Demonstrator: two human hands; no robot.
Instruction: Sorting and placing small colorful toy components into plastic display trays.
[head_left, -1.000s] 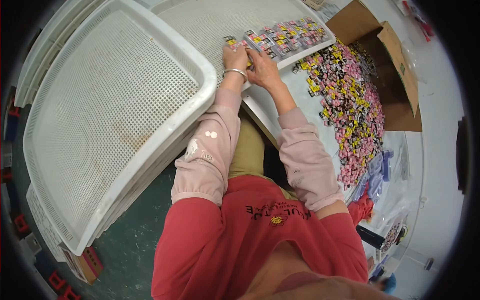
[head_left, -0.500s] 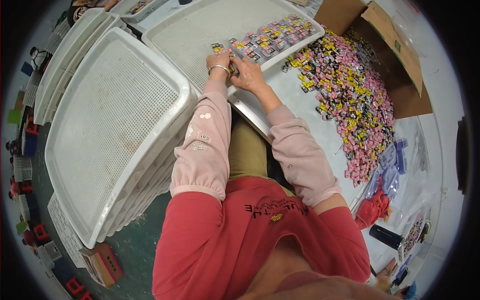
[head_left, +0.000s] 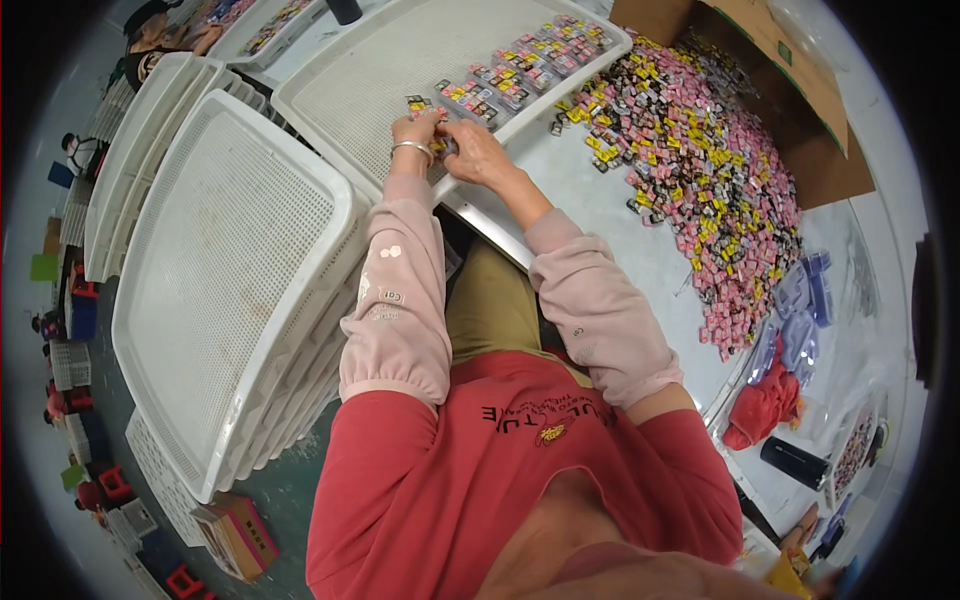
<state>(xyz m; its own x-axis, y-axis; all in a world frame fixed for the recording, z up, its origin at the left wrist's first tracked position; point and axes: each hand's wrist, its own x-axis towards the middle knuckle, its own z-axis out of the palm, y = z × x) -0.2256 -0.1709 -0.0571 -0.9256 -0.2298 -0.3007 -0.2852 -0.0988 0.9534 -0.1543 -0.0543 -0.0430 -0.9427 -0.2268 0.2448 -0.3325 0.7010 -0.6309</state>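
Observation:
Both my hands are close together over the near corner of a white perforated tray [head_left: 330, 95]. My left hand [head_left: 414, 130], with a bangle at the wrist, has its fingers bent down among small pink, black and yellow pieces. Against it, my right hand [head_left: 478, 152] has its fingers curled in; their tips and whatever they grip are hidden. A few yellow and dark pieces show between the hands. Just beyond them, clear plastic packs [head_left: 470, 100] filled with the same small pieces stand in a row along the tray's right side.
A large heap of loose pieces [head_left: 715, 200] spreads over the table at right, before an open cardboard box [head_left: 825, 150]. Stacked white perforated trays [head_left: 230, 230] stand at my left. Empty clear containers [head_left: 798, 320], a red cloth [head_left: 760, 405] and a black cylinder [head_left: 795, 462] lie at right.
My right hand's fingers, stretched out before, have curled in beside my left hand. My left hand stays at the same part of the tray. The whole view has shifted slightly.

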